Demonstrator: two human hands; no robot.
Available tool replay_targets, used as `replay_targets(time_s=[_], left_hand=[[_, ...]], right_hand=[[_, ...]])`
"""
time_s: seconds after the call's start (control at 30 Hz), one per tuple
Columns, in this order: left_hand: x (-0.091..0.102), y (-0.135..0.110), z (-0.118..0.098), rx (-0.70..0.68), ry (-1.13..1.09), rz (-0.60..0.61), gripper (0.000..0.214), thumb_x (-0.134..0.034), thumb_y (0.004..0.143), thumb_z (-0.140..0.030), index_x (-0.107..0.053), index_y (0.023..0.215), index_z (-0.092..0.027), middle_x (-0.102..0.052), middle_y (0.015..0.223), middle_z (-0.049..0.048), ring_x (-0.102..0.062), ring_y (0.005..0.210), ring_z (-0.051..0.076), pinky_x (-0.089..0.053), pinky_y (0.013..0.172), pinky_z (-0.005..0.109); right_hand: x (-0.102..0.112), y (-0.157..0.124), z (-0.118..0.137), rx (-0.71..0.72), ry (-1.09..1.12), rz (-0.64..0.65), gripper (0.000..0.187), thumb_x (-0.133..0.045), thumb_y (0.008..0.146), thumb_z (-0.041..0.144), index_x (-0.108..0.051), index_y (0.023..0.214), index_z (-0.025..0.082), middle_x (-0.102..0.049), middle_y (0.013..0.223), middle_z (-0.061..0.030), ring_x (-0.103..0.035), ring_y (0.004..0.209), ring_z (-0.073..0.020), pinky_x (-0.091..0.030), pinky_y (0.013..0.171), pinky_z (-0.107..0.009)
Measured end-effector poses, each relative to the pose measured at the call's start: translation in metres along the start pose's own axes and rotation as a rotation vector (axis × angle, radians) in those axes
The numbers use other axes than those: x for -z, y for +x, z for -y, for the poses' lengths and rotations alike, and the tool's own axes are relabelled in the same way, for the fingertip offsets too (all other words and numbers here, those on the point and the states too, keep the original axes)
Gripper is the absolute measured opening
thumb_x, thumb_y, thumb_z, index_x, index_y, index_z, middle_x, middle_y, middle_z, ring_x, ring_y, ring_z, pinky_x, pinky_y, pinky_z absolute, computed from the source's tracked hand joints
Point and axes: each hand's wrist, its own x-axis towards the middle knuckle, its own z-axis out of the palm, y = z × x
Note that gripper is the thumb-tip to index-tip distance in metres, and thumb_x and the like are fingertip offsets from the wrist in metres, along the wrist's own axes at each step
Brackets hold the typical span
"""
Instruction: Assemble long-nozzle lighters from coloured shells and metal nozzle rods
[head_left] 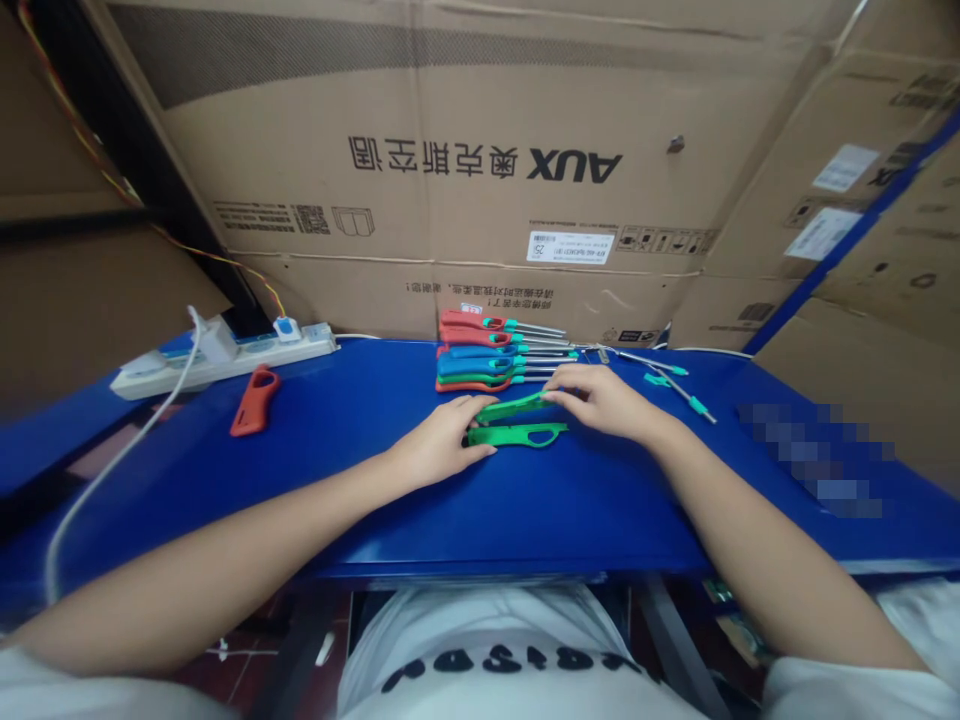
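Two green halves of a lighter casing lie side by side in front of me. The far green casing half (514, 406) is between both hands. My right hand (596, 395) pinches its right end with thumb and fingertips. My left hand (442, 440) has its fingers closed over its left end, while the thumb rests at the near green casing half (517, 436), which has a trigger loop at its right. Just beyond is a row of lighters: red lighters (476, 337), blue lighters (469, 362) and others in green and orange, their metal tubes pointing right.
Loose metal lighter tubes (697, 405) with teal pieces lie right of the row. At the left are an orange-red casing (256, 402) and a white power strip (300, 347) with a cable. A cardboard wall (420, 90) stands behind the blue table (420, 540).
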Motion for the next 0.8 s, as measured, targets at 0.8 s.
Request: replay_targets(time_s=[0.8], left_hand=[[0.007,-0.009,-0.021,-0.309,0.291,0.099,0.036,-0.068,0.088,-0.055,-0.073,0.1,-0.021,-0.064,0.119,0.0085,-0.057,0.112,0.027,-0.047,0.097,0.042]], right_hand=[[0.065,-0.042,-0.093,-1.167,-0.599,-0.124,0.044,-0.065,0.085,0.035,-0.068,0.122,0.01,-0.066,0.124,-0.0266,-0.067,0.111,-0.0354,-0.055,0.086,-0.044]])
